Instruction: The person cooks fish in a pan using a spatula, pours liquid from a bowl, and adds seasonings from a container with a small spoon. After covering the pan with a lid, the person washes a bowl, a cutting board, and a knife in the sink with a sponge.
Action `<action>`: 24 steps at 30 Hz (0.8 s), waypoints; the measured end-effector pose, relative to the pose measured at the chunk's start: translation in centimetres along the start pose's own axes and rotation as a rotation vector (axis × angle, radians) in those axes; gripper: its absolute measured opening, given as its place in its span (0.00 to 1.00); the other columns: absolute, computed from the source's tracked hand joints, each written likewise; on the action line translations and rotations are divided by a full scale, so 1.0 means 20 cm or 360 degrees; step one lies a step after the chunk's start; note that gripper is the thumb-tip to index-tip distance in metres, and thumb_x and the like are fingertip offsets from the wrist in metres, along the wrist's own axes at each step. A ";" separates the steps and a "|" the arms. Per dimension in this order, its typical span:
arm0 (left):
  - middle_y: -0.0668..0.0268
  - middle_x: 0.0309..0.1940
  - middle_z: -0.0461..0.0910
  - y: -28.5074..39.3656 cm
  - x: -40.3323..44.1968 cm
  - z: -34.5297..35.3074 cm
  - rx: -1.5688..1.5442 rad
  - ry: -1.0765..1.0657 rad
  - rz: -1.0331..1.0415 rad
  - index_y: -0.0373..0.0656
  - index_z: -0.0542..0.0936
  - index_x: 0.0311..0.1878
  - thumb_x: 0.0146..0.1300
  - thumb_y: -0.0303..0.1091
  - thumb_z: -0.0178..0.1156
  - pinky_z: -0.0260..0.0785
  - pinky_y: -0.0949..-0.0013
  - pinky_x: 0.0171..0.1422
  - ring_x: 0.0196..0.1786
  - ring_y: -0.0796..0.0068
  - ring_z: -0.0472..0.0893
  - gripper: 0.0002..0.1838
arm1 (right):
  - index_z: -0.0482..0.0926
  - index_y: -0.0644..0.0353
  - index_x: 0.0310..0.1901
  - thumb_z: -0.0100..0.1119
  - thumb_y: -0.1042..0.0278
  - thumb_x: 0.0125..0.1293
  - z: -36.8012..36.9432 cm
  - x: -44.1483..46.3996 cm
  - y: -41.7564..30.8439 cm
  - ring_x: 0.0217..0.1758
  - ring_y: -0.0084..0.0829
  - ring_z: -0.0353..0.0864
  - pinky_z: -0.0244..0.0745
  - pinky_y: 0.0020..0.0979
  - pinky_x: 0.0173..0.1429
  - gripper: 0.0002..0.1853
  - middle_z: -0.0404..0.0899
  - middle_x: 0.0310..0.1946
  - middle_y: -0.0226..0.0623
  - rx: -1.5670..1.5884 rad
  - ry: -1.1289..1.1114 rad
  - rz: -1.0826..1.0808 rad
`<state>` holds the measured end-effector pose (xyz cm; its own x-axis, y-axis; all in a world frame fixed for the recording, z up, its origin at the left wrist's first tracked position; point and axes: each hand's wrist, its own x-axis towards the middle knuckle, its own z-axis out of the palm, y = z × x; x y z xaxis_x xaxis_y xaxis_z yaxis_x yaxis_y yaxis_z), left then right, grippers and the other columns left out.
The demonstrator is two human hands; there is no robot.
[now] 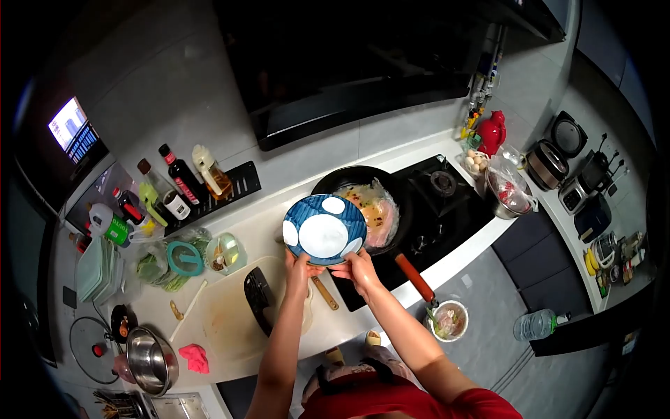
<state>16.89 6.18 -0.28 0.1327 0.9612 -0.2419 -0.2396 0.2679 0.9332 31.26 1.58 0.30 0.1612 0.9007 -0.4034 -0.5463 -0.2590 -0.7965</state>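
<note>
Both hands on 1 plate point(323, 236), blue with white patches, held up in front of the body. Left hand point(296, 269) grips the near rim on the left; right hand point(359, 271) grips it on the right. A gap between the 2, thumbs toward the upper side. Nothing seen lying on the face in view.

Plate is round, so no long axis to note. It lies straight ahead of both wrists, about evenly shared. Dark pan point(338, 180) sits on the stove point(455, 223), beyond the plate and to its right, partly hidden by it. Food point(379, 218) shows in the pan. Right hand is the nearer of the 2 to the food. Orange handle point(415, 278) slants from the pan's near side toward the person, right of the right forearm.
</note>
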 end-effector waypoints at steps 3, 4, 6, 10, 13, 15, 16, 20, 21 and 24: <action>0.53 0.34 0.77 0.01 0.08 0.09 0.0104 0.0037 0.0009 0.39 0.58 0.60 0.54 0.29 0.46 0.73 0.74 0.22 0.22 0.67 0.80 0.27 | 0.56 0.68 0.54 0.39 0.75 0.59 -0.06 0.09 -0.04 0.36 0.37 0.82 0.80 0.32 0.37 0.20 0.75 0.41 0.50 0.0091 -0.0044 0.0036; 0.54 0.34 0.77 0.02 0.11 0.11 0.0152 0.0053 -0.0007 0.39 0.58 0.60 0.55 0.30 0.47 0.73 0.75 0.21 0.22 0.67 0.80 0.27 | 0.57 0.69 0.53 0.38 0.75 0.59 -0.07 0.13 -0.04 0.38 0.38 0.81 0.80 0.33 0.38 0.19 0.75 0.41 0.50 0.0113 -0.0061 0.0039; 0.54 0.33 0.77 0.03 0.18 0.15 0.0255 0.0088 -0.0047 0.39 0.59 0.59 0.56 0.31 0.48 0.73 0.75 0.21 0.21 0.67 0.79 0.26 | 0.59 0.69 0.52 0.39 0.75 0.60 -0.10 0.19 -0.06 0.34 0.39 0.82 0.81 0.31 0.34 0.18 0.75 0.39 0.50 0.0255 -0.0046 0.0092; 0.55 0.29 0.78 0.03 0.26 0.18 0.0351 0.0109 -0.0064 0.39 0.61 0.57 0.58 0.33 0.49 0.73 0.76 0.20 0.19 0.70 0.79 0.23 | 0.59 0.71 0.50 0.38 0.74 0.61 -0.13 0.26 -0.05 0.36 0.42 0.82 0.81 0.32 0.35 0.16 0.74 0.39 0.53 0.0376 -0.0063 0.0210; 0.55 0.29 0.78 0.04 0.29 0.20 0.0369 0.0091 -0.0048 0.40 0.61 0.57 0.58 0.32 0.48 0.73 0.76 0.20 0.19 0.71 0.79 0.23 | 0.60 0.72 0.48 0.38 0.74 0.61 -0.14 0.29 -0.05 0.36 0.42 0.82 0.81 0.32 0.36 0.15 0.75 0.38 0.53 0.0416 -0.0058 0.0239; 0.54 0.29 0.78 0.05 0.30 0.21 0.0398 0.0113 -0.0060 0.41 0.60 0.59 0.58 0.30 0.47 0.73 0.76 0.20 0.19 0.71 0.79 0.24 | 0.61 0.76 0.48 0.37 0.74 0.60 -0.14 0.30 -0.04 0.39 0.43 0.81 0.81 0.33 0.39 0.16 0.75 0.38 0.56 0.0413 -0.0072 0.0235; 0.54 0.29 0.78 0.06 0.30 0.21 0.0413 0.0123 -0.0067 0.41 0.60 0.59 0.57 0.29 0.47 0.73 0.76 0.20 0.19 0.71 0.79 0.24 | 0.61 0.77 0.48 0.37 0.74 0.60 -0.14 0.30 -0.04 0.40 0.44 0.81 0.80 0.33 0.40 0.17 0.75 0.38 0.57 0.0412 -0.0079 0.0233; 0.53 0.31 0.77 0.10 0.31 0.22 0.0496 0.0116 -0.0022 0.43 0.56 0.63 0.57 0.27 0.45 0.74 0.75 0.19 0.19 0.70 0.79 0.28 | 0.62 0.77 0.47 0.38 0.73 0.60 -0.14 0.33 -0.02 0.41 0.43 0.81 0.80 0.33 0.42 0.16 0.76 0.39 0.58 0.0483 -0.0117 0.0239; 0.52 0.31 0.77 0.11 0.32 0.23 0.0497 0.0120 -0.0013 0.43 0.55 0.63 0.56 0.26 0.45 0.74 0.74 0.19 0.19 0.69 0.79 0.29 | 0.63 0.77 0.46 0.38 0.73 0.60 -0.13 0.33 -0.02 0.41 0.43 0.81 0.80 0.33 0.42 0.16 0.76 0.39 0.58 0.0493 -0.0117 0.0255; 0.51 0.32 0.77 0.11 0.33 0.22 0.0537 0.0133 0.0007 0.43 0.55 0.64 0.56 0.25 0.45 0.74 0.73 0.18 0.20 0.68 0.79 0.29 | 0.64 0.73 0.41 0.38 0.74 0.62 -0.13 0.35 -0.01 0.39 0.44 0.81 0.81 0.33 0.40 0.11 0.76 0.37 0.59 0.0607 -0.0133 0.0296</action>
<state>21.54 12.88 1.45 0.0499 0.9681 -0.2457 0.0930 0.2404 0.9662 34.64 6.99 -3.49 -0.0273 0.8802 -0.4738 -0.8272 -0.2861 -0.4837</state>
